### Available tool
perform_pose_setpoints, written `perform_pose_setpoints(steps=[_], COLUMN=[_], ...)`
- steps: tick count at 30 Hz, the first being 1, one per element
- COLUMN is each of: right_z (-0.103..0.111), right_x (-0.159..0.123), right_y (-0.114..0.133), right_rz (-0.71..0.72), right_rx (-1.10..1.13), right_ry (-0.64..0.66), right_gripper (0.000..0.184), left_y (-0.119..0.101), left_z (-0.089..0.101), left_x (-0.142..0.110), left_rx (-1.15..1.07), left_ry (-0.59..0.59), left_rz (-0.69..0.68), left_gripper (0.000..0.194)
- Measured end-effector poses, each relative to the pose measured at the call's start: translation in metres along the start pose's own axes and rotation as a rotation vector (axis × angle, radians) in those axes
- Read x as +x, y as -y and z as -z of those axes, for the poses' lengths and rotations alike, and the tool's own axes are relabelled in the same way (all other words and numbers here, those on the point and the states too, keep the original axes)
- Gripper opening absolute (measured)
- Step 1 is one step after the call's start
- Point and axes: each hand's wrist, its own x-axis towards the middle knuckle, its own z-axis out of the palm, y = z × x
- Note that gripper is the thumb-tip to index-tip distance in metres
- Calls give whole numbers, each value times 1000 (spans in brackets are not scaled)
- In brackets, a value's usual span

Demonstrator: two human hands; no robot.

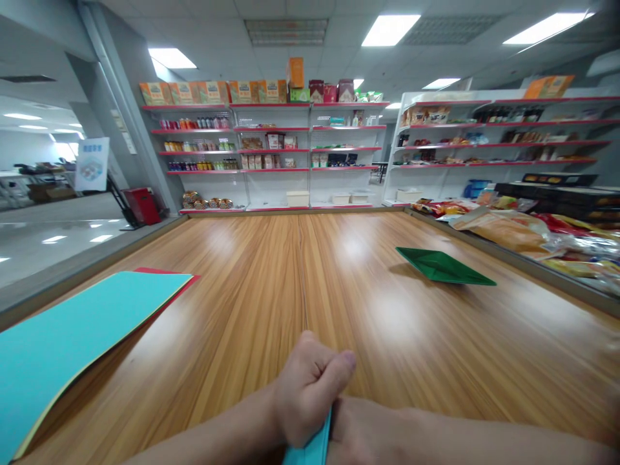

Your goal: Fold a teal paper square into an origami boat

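My left hand (310, 387) is curled into a fist at the near edge of the wooden table (300, 278), fingers closed on a teal paper sheet (310, 451) whose edge pokes out below it. My right hand (358, 429) lies just to its right, pressed against the same paper; its fingers are mostly hidden under the left hand. A stack of coloured paper sheets (82, 336), teal on top with red beneath, lies at the near left. A folded green paper piece (443, 266) sits further off on the right of the table.
Snack packets (523, 232) are heaped along the table's right side, with dark boxes (557, 190) behind. Red-edged shelves of goods (271, 152) line the back wall, and more shelves (504, 139) stand at the right. A red crate (142, 205) and a sign (92, 165) stand at the left.
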Motion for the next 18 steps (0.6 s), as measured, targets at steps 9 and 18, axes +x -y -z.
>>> perform_pose_setpoints(steps=[9,18], right_z=[14,26], right_x=[13,26], right_y=[-18,-43], right_rz=[-153,-393], right_rx=[21,512], right_ry=[-210,-448], right_gripper=[57,59], left_y=[17,28], left_z=[44,43], left_x=[27,28], left_rx=[206,-265], left_ry=[-750,-538], left_rz=[251,153], left_gripper=[54,40])
